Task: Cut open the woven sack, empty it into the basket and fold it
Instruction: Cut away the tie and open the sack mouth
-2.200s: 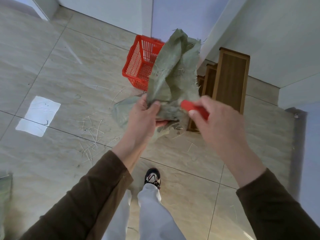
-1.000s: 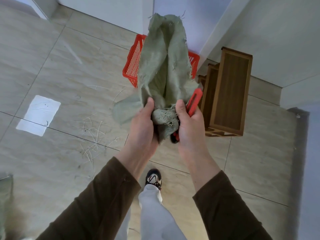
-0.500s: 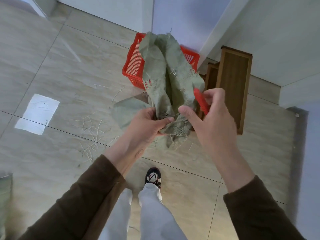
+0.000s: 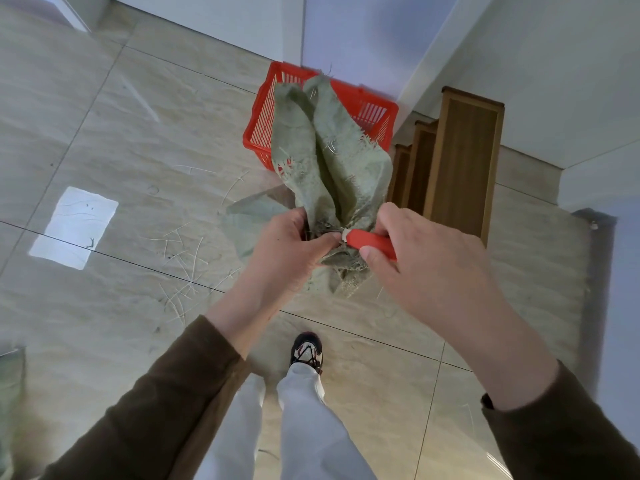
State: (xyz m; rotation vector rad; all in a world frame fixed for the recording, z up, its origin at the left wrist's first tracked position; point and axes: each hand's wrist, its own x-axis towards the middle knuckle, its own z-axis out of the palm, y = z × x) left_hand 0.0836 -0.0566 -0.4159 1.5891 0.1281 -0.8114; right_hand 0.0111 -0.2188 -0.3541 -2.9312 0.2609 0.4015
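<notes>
Since half a second ago the right hand (image 4: 426, 258) has swung the red cutter (image 4: 372, 242) down from beside the sack's folds to its bunched neck, tip now touching the gathered cloth. The left hand (image 4: 289, 252) clenches that neck of the green woven sack (image 4: 329, 161) — its loose end stands up, frayed, in front of the red basket (image 4: 258, 140) on the tiled floor (image 4: 104, 140). The right hand grips the cutter's handle. Loose strands (image 4: 183, 268) lie scattered on the tiles — left of the sack.
</notes>
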